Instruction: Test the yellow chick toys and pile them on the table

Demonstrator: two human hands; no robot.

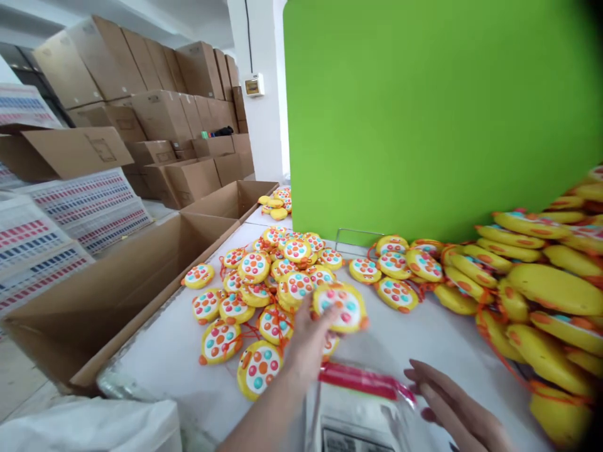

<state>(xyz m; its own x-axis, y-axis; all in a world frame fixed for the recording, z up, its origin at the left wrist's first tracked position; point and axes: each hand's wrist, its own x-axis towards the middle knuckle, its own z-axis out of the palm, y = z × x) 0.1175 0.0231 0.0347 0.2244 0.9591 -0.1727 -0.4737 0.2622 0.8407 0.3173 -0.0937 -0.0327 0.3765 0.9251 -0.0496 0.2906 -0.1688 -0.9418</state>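
Note:
My left hand (306, 342) grips a yellow animal-shaped toy (346, 307) with a white face and coloured round buttons, held just above the table. Below it lies a clear plastic bag (355, 414) with a red band along its top edge and a dark printed panel. To the right of the bag, my right hand (456, 408) is held with fingers stretched out and nothing in it. Many similar toys with orange cords lie loose left of and behind my left hand, such as one toy (260, 369) near the front.
A large heap of yellow toys (556, 289) rises at the right. A green panel (424, 119) stands behind the table (188, 402). Open cardboard boxes (127, 301) line the table's left side; stacked cartons (164, 113) and printed white packs (94, 201) stand beyond.

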